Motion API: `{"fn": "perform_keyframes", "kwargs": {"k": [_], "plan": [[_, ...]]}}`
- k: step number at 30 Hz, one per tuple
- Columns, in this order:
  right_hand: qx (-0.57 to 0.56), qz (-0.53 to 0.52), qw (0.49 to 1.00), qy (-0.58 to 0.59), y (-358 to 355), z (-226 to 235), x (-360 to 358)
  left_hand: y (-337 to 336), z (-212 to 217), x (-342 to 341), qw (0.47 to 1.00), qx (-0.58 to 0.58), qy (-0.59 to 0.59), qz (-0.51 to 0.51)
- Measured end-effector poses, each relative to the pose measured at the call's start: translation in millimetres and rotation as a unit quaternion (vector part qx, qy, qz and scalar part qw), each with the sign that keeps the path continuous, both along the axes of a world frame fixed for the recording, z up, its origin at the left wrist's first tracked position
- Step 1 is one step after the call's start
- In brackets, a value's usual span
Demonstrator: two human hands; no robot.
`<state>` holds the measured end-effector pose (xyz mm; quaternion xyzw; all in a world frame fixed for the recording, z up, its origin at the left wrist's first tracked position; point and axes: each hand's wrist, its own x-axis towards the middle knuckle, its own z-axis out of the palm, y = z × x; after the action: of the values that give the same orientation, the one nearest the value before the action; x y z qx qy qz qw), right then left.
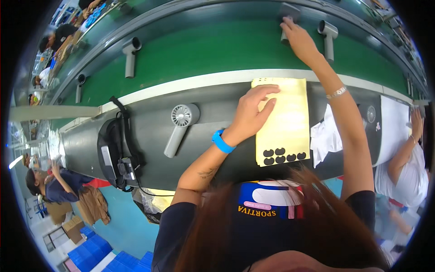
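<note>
Two surfaces fill the upper half of the frame: a green conveyor belt (217, 50) curving across the top and, below it, a dark grey desk (149, 131) with a pale front strip. On the belt stand several grey handheld fans; one more handheld fan (180, 124) lies on the desk left of centre, and a black strap-and-scanner bundle (115, 156) sits at the left edge.

At centre, a yellow sticker sheet (283, 122) lies flat on the desk, with a row of black oval stickers (281, 155) along its lower edge. The left hand (251, 113), with a blue wristband, rests palm-down on the sheet's upper left, fingers spread and flat, gripping nothing. The right hand (299, 38) stretches to the upper centre and touches a grey fan on the belt (286, 18); whether its fingers close around it I cannot tell.

Judging by this, the step in hand is fetching a fan while steadying the sheet; the next move likely calls for bringing the fan back beside the sheet.

White cloth (324, 136) is partly hidden behind the right forearm, and the reached fan is mostly covered.
</note>
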<state>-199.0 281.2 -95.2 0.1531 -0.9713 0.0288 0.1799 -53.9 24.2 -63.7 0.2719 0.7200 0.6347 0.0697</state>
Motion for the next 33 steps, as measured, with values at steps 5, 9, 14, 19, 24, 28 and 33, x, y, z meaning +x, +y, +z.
{"fn": "perform_keyframes", "kwargs": {"k": [5, 9, 14, 19, 24, 28, 33], "plan": [[-0.106, -0.009, 0.99, -0.093, -27.7, 37.3, 69.1, -9.4, -19.1, -0.1, 0.994, -0.069, 0.077, 0.043], [-0.275, -0.037, 0.944, -0.178, -20.0, 60.5, 166.2, -2.7, -18.8, -7.4, 0.991, -0.081, 0.109, 0.005], [-0.312, -0.123, 0.93, -0.153, -32.7, 88.8, 264.4, 6.9, -19.2, -5.4, 0.966, -0.156, 0.205, -0.036], [-0.321, -0.155, 0.92, -0.163, -53.8, 61.8, 327.5, 7.7, -21.1, -0.6, 0.945, -0.216, 0.244, -0.036], [-0.355, -0.182, 0.906, -0.142, -81.8, 37.6, 348.3, -2.4, -24.7, 11.4, 0.947, -0.209, 0.242, -0.039], [-0.355, -0.172, 0.911, -0.119, -90.5, 37.8, 350.8, -1.8, -15.7, 27.1, 0.948, -0.208, 0.238, -0.025], [-0.363, -0.151, 0.915, -0.092, -88.3, 37.9, 353.1, 15.3, -10.2, 49.4, 0.938, -0.217, 0.265, -0.049]]}}
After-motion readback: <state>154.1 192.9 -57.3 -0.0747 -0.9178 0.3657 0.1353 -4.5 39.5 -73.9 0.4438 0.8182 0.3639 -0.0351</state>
